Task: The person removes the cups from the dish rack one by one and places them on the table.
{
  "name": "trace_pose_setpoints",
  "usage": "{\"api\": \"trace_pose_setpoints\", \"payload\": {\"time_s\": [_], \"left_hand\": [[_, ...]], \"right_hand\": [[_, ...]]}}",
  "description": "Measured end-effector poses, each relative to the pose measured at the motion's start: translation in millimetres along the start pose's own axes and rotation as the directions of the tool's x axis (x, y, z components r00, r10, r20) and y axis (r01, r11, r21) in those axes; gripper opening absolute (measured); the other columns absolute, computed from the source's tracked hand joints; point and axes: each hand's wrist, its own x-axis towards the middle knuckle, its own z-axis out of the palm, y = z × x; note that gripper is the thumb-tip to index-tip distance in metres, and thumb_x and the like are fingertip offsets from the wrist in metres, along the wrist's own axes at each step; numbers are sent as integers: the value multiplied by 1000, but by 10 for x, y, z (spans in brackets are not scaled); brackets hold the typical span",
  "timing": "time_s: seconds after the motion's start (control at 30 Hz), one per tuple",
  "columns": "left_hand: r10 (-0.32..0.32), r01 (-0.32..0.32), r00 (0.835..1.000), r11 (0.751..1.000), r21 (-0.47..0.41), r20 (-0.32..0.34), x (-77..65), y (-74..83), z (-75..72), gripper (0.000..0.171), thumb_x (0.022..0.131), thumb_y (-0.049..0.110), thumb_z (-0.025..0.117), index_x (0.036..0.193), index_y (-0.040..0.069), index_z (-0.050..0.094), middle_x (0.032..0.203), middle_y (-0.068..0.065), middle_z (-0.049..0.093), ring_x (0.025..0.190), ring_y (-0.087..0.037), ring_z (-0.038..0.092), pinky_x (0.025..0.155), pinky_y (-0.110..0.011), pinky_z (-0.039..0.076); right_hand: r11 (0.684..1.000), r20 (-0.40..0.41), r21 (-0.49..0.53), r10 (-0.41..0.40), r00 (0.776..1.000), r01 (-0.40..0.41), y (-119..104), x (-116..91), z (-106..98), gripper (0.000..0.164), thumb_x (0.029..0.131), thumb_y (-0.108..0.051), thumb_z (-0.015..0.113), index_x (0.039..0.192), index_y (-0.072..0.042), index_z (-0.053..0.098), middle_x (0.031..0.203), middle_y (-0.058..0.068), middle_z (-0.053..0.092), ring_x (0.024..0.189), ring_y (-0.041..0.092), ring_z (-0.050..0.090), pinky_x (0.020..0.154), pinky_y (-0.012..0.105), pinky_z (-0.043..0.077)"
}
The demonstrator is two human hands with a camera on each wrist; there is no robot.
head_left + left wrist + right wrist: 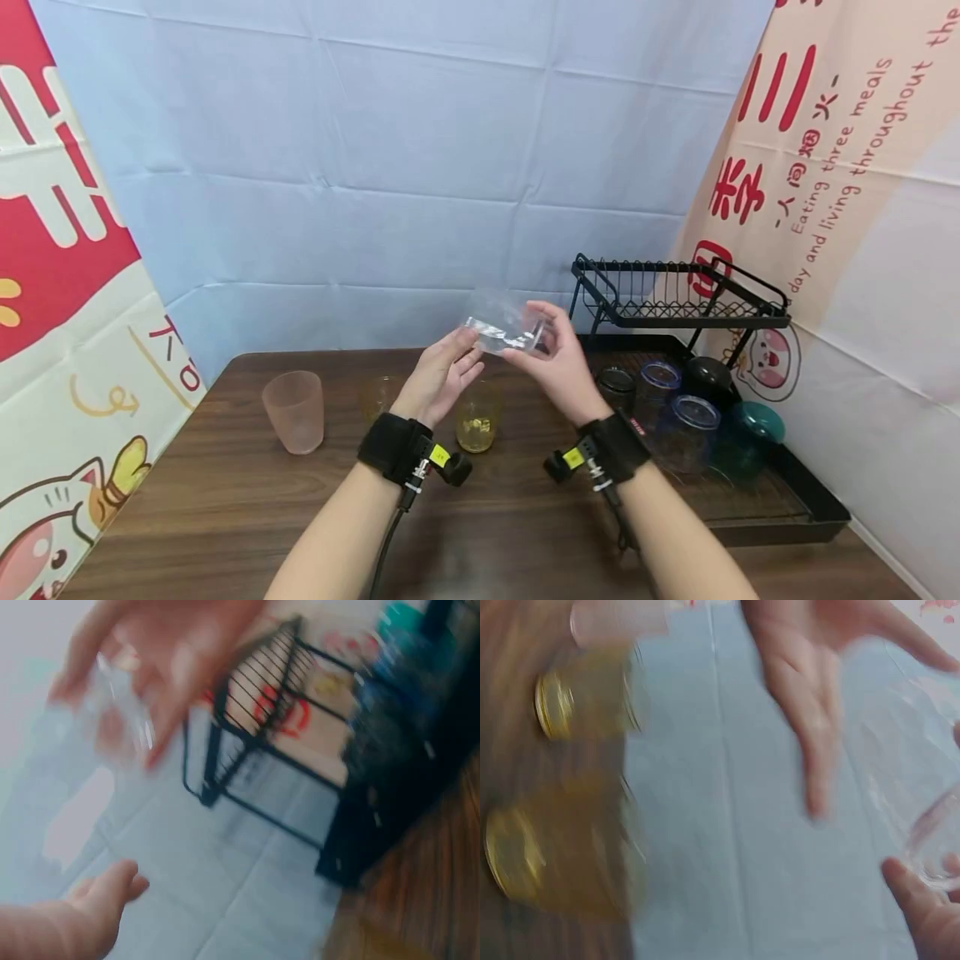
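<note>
Above the table, my right hand [558,362] holds a clear drinking glass [498,327] tipped on its side, thumb and fingers around its base end. In the right wrist view the glass [911,761] is at the right edge, its mouth end toward my left hand. My left hand [441,375] is beside that mouth end with fingers loosely extended; the right wrist view shows these fingers [810,727] spread and pointing down. In the left wrist view, the left thumb [105,907] stands apart from the blurred glass.
Two yellowish glasses [477,427] and a pinkish tumbler [295,412] stand on the brown table [225,508]. At right is a black two-tier dish rack [678,312], its lower tray [780,533] holding several upturned glasses and a black rounded item [707,377]. A pale blue cloth [360,167] hangs behind.
</note>
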Motion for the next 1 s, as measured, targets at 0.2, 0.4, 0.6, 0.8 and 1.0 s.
{"api": "trace_pose_setpoints", "payload": {"time_s": [0.2, 0.4, 0.6, 0.8, 1.0], "left_hand": [[-1, -17, 997, 975, -223, -81, -55, 41, 20, 83, 101, 18, 69, 160, -5, 16, 161, -26, 32, 149, -32, 32, 119, -38, 32], [19, -26, 998, 990, -138, -53, -110, 144, -44, 106, 85, 26, 87, 159, -7, 19, 161, -25, 31, 149, -33, 32, 120, -38, 31], [61, -63, 998, 993, 100, 24, -228, 440, -228, 128, 66, 32, 95, 159, -9, 17, 162, -26, 28, 148, -37, 33, 121, -41, 29], [58, -90, 995, 892, 442, 85, -630, 887, -753, 86, 93, 3, 73, 160, -7, 20, 162, -25, 29, 148, -29, 36, 115, -33, 38], [42, -109, 992, 742, 661, 116, -1292, 1169, -1552, 76, 92, -11, 68, 156, -11, 27, 150, -2, 54, 130, -5, 55, 101, -22, 49]], "right_hand": [[997, -7, 71, -35, 999, 35, 145, -50, 289, 72, 90, 3, 75, 148, -5, 32, 154, 18, 33, 137, 34, 45, 110, 49, 45], [998, 109, 26, -61, 992, 58, 105, -2, 239, 74, 87, 8, 76, 145, -2, 31, 152, 19, 34, 136, 37, 47, 103, 40, 52], [980, 224, -181, -42, 974, 84, -11, 36, -182, 75, 81, 9, 82, 143, 4, 42, 149, 22, 43, 138, 39, 45, 113, 38, 43], [876, 261, -466, 0, 965, 126, -85, -130, -1025, 63, 85, -1, 82, 140, 5, 50, 141, 20, 51, 133, 36, 48, 112, 25, 40], [667, 263, -741, 188, 946, 74, -66, -456, -1859, 61, 89, -17, 83, 139, 1, 55, 138, 23, 53, 126, 43, 51, 103, 51, 47]]}}
